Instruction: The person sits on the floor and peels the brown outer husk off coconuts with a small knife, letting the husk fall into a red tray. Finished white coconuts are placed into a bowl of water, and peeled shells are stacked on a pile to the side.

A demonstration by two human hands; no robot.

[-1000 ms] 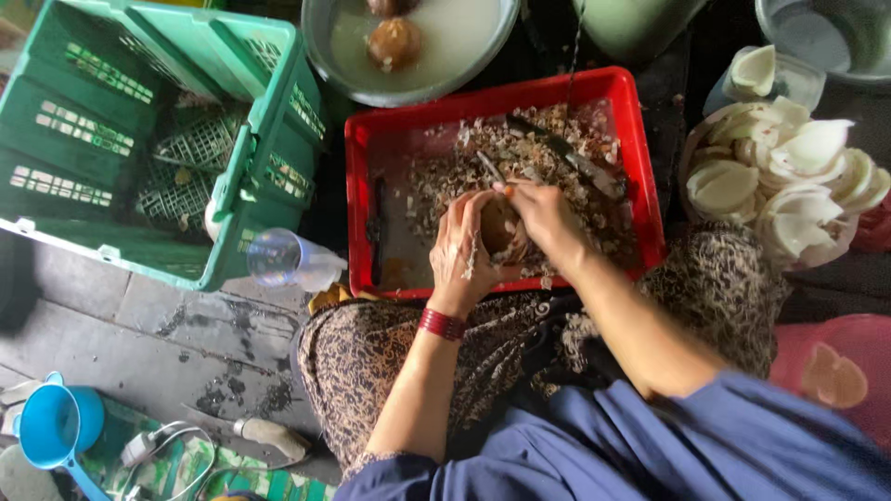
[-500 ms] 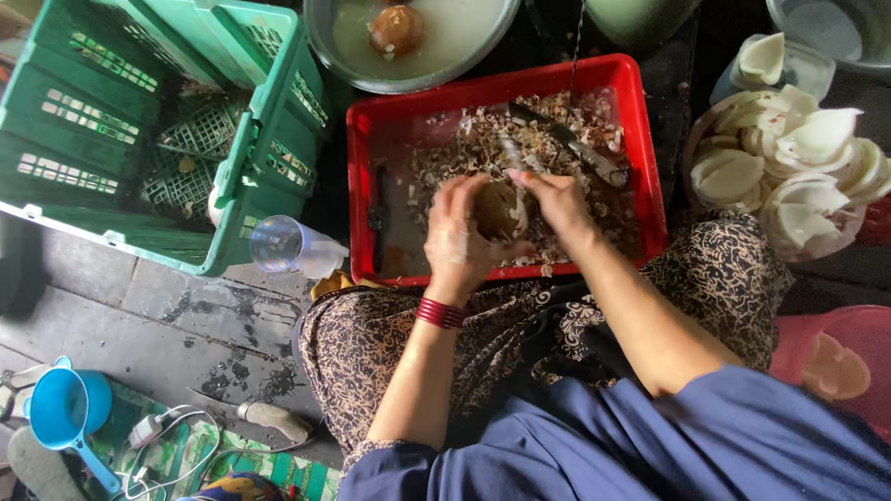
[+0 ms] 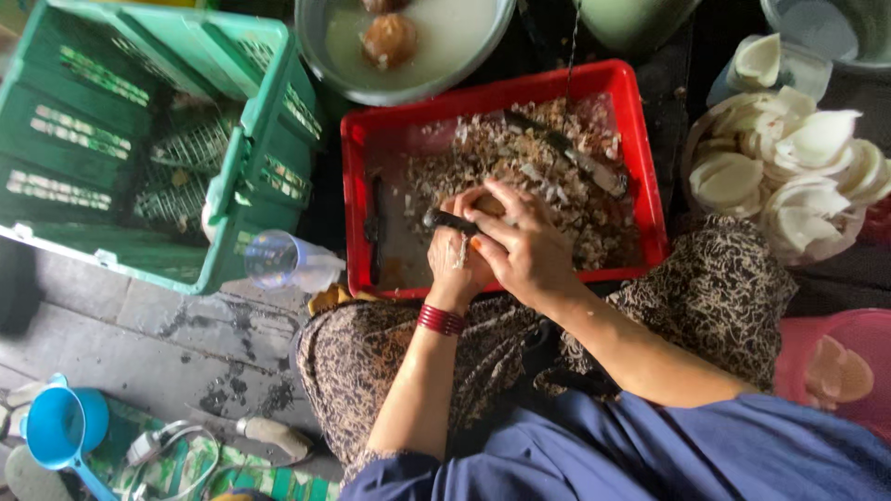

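My left hand (image 3: 453, 267), a red bangle on its wrist, cups a brown-skinned coconut piece (image 3: 484, 201) over the red plastic tray (image 3: 640, 148). My right hand (image 3: 527, 249) lies across the piece and grips a dark-handled tool (image 3: 448, 221), whose end sticks out to the left between the hands. The right hand hides most of the piece. Both hands hover above the tray's near half, which is covered with brown and white coconut shavings (image 3: 529, 167).
A green plastic crate (image 3: 139, 148) stands to the left and a metal basin (image 3: 408, 46) of cloudy water with brown coconuts is behind the tray. White peeled coconut pieces (image 3: 789, 172) are piled at right. A pink basket (image 3: 835, 366), a clear cup (image 3: 283, 262) and a blue funnel (image 3: 60, 425) lie nearby.
My hands have drawn slightly toward me over the tray. The right hand has slid across the coconut piece and now covers more of it, and the dark tool shows at the left.
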